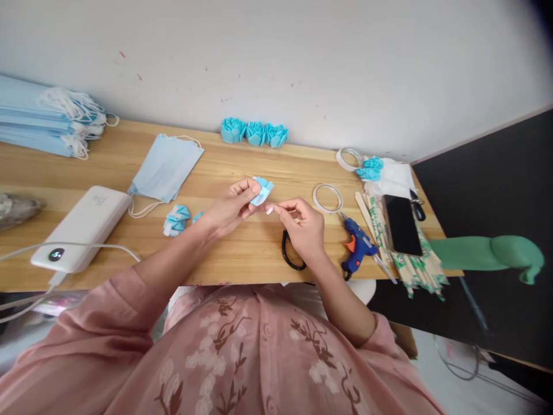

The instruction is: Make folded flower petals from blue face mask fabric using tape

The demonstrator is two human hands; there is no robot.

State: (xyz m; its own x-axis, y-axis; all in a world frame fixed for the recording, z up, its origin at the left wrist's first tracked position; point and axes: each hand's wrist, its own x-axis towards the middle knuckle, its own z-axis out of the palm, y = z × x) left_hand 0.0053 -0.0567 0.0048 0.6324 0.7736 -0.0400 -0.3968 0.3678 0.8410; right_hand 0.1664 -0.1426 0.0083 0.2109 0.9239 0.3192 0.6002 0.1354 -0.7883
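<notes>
My left hand (231, 207) is closed on a folded light-blue piece (262, 191), thumb on top, above the middle of the table. Close beside it, my right hand (305, 227) pinches a small white strip (271, 210) that looks like tape. The strip's tip is near my left fingertips; whether it touches them I cannot tell. More folded blue pieces (176, 220) lie left of my left forearm, which partly hides one. A black loop-shaped handle (285, 253) shows under my right wrist, the rest hidden. A tape roll (315, 199) lies flat beyond my right hand.
Blue flowers (254, 134) stand by the wall. Face masks (168, 167), a mask stack (34, 118) and a cabled power bank (88, 225) lie left. Rightward are a blue glue gun (359, 245), another tape roll (341, 160), a phone (401, 225) and wrapped sticks (419, 274).
</notes>
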